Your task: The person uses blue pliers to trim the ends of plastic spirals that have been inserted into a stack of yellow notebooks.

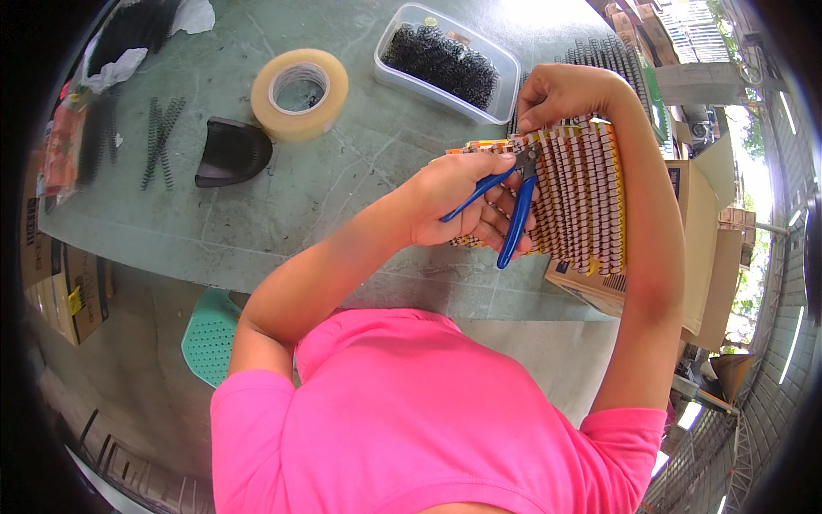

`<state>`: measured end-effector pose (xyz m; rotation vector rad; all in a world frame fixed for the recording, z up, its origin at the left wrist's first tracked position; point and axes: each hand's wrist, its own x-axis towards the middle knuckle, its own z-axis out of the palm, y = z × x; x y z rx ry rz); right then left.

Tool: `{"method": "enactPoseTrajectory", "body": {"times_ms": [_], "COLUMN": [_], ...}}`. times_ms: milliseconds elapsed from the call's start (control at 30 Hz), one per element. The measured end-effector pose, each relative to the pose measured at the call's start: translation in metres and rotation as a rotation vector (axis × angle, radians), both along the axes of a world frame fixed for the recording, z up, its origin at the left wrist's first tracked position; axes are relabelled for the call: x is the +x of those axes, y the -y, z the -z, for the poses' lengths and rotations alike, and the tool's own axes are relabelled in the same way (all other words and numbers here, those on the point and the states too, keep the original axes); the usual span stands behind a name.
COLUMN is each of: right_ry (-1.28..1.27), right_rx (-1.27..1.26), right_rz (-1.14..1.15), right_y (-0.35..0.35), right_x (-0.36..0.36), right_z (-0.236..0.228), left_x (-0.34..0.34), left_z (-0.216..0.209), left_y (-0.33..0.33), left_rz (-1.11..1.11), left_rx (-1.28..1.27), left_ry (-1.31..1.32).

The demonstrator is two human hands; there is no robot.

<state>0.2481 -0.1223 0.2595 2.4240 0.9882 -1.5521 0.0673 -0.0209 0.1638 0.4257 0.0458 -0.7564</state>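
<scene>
A thick stack of small booklets point(582, 197) with striped orange, white and brown edges stands on end above the table's right side. My right hand point(561, 94) pinches the top of the stack at its spine. My left hand point(462, 201) grips blue-handled pliers point(514, 206), whose dark jaws touch the upper left edge of the stack. The booklets' faces are hidden; only their edges show.
On the green table point(342, 171) sit a roll of clear tape point(300, 92), a black curved piece point(231, 152), loose black wire coils point(161, 137) and a clear tub of black coils point(445, 62). Cardboard boxes point(698, 223) stand at right, a teal stool point(210, 334) below.
</scene>
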Motion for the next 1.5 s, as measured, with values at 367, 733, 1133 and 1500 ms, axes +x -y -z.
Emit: {"method": "enactPoseTrajectory", "body": {"times_ms": [367,733,1133,1500], "right_ry": [0.193,0.461,0.447,0.242], "right_rx": [0.321,1.113,0.771,0.951], "right_rz": [0.093,0.537,0.41,0.868], "right_y": [0.006,0.003,0.138,0.117], "right_x": [0.004,-0.022,-0.04,-0.073], "right_z": [-0.007,-0.071,-0.035,-0.015], "left_x": [-0.005,0.003,-0.019,-0.003], "left_z": [0.005,-0.05,-0.041,0.02], "left_y": [-0.014,0.061,0.01,0.033], "left_rz": [-0.053,-0.961,-0.707,-0.67], "left_rx": [0.964,1.325,0.945,1.007], "left_ry": [0.621,1.624,0.791,0.534]}}
